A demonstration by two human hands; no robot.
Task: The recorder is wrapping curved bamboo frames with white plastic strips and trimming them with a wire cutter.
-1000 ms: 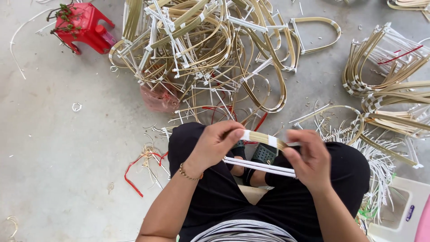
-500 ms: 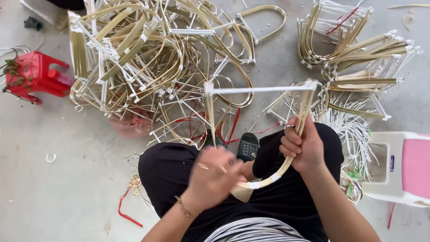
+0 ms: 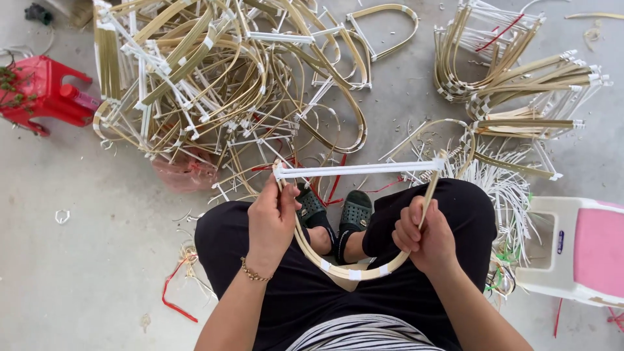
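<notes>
I hold a bent bamboo hoop frame (image 3: 354, 272) over my lap, a U-shaped tan strip with white tape bands and a straight white bar (image 3: 361, 170) across its top. My left hand (image 3: 272, 221) grips the left arm of the U just below the bar's end. My right hand (image 3: 426, 237) is closed on the right arm of the U. The curved bottom of the frame rests against my black trousers. My feet in dark sandals (image 3: 333, 211) show through the frame.
A big tangled heap of similar bamboo frames (image 3: 214, 84) lies ahead on the concrete floor. Neater stacks (image 3: 520, 71) sit at the upper right. A red plastic stool (image 3: 45, 94) stands far left, a white and pink stool (image 3: 582, 253) at right. White strips (image 3: 504, 188) lie by my right knee.
The frame has been turned upright and spread wide, its white bar now level at the top. My left hand has moved onto its left arm; the view shifted slightly.
</notes>
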